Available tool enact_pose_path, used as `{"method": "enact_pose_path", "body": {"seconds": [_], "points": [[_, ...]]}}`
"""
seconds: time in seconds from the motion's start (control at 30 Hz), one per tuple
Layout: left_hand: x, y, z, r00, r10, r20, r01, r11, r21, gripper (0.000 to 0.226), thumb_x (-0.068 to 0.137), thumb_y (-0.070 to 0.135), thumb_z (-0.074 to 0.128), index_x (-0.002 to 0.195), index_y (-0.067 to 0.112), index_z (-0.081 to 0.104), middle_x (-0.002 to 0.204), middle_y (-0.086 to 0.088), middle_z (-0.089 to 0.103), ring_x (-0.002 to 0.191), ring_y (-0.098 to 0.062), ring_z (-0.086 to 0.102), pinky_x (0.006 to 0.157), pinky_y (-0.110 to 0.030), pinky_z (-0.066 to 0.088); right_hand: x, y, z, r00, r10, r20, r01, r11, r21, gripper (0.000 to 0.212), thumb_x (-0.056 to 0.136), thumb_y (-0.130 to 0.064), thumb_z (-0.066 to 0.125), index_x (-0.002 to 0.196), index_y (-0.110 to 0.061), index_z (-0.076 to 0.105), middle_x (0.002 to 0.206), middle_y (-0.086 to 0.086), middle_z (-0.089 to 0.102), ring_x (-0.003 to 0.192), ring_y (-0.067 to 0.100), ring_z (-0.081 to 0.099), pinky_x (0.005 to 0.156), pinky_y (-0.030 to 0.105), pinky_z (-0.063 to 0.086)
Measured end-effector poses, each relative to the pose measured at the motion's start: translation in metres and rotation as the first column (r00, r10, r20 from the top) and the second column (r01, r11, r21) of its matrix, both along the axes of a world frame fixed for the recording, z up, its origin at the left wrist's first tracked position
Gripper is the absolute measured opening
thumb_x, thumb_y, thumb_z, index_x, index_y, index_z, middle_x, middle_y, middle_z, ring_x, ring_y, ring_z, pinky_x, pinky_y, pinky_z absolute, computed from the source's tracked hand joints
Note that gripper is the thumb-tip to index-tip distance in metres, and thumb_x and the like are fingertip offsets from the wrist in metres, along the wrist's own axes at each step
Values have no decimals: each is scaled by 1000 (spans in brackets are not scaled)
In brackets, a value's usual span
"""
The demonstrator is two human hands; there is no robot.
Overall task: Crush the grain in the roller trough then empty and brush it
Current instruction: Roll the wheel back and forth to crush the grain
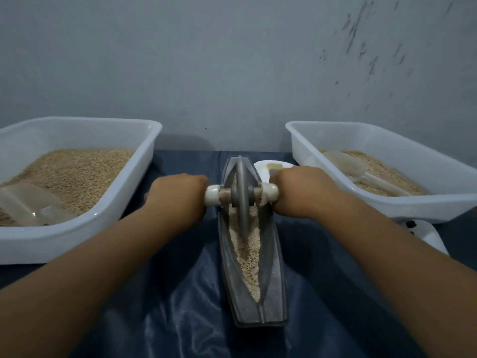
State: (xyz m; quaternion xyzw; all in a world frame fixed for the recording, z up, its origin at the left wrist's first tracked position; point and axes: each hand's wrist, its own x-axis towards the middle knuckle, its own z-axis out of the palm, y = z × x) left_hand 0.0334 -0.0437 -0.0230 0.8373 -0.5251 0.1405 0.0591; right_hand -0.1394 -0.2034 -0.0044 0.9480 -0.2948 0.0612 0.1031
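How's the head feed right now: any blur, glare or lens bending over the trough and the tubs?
Head view: dim, bluish light; the trough and its grain read clearly. The wide lens bows the left tub and right tub outward. Soft glare streaks the blue cloth. The left hand and right hand on the roller handle look slightly soft.
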Motion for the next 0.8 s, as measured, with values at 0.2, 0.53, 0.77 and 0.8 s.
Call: {"method": "enact_pose_path", "body": {"seconds": [0.2, 0.53, 0.77, 0.8], "points": [[-36, 64, -8, 965, -164, 202, 198, 967, -159, 42, 55, 28, 76, 66, 31, 35, 50, 10, 36, 42, -15, 35, 41, -23, 33, -58, 56, 8, 999, 38, -33, -37, 999, 40, 26, 74, -38, 63, 66, -30, 39, 65, -9, 51, 63, 12, 52, 49, 26, 32], [-8, 5, -1, 988, -26, 152, 37, 997, -75, 25, 79, 32, 63, 77, 30, 38, 62, 9, 39, 59, -14, 44, 59, -29, 37, -15, 10, -22, 988, -94, 123, 97, 995, -23, 14, 78, -36, 57, 90, -30, 55, 71, -6, 52, 74, 23, 61, 56, 28, 35], [19, -42, 12, 988, 35, 151, -26, 998, -63, 17, 80, 25, 62, 82, 27, 45, 62, 8, 34, 63, -18, 43, 62, -32, 35, 28, -40, -23, 977, -111, 180, 124, 991, -60, 21, 75, -32, 57, 69, -29, 38, 63, -10, 47, 52, 12, 40, 48, 26, 26], [18, -39, 12, 990, 23, 142, -16, 999, -52, 20, 80, 26, 62, 81, 27, 42, 62, 8, 34, 62, -17, 42, 61, -32, 35, 26, -37, -23, 978, -106, 177, 117, 992, -53, 17, 74, -31, 58, 71, -30, 41, 64, -10, 48, 54, 13, 41, 49, 26, 28]]}}
